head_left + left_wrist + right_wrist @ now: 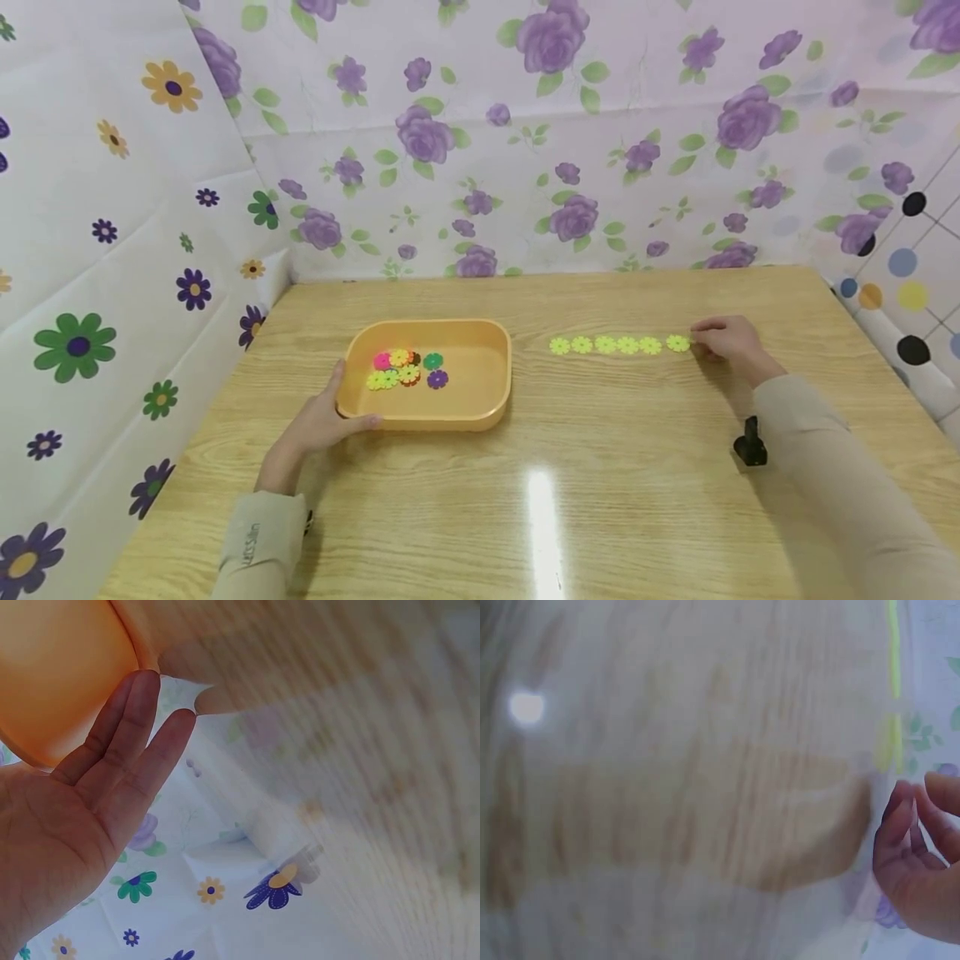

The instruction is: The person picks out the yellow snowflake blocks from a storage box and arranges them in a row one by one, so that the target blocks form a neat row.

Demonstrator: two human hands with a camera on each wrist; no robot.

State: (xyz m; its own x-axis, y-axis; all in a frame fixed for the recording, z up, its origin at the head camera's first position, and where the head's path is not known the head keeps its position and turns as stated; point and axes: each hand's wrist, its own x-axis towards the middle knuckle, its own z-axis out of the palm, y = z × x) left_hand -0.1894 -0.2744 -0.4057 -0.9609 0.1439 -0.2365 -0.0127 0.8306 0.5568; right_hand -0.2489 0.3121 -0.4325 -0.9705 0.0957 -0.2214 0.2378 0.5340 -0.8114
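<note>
My left hand point(318, 421) is at the left end of an orange-yellow plastic tray point(450, 421), its thumb along the front wall. In the left wrist view its straight fingers point(120, 742) lie against the tray's outer side. Inside the tray are small flower-shaped plastic pieces in yellow, pink, green, purple and other colours, among them a purple flower piece point(437, 379). To the right, several yellow-green flower pieces point(604, 344) form a straight row. The rightmost flower piece point(678, 343) sits slightly apart, with the bent fingertips of my right hand point(723, 337) right at its edge; nothing shows between thumb and fingers.
Everything stands on a wood-grain table point(435, 508). Floral sheeting point(510, 158) rises behind its back edge, with more patterned sheeting on the left and right. A small black device point(750, 446) is beside the right sleeve point(832, 467).
</note>
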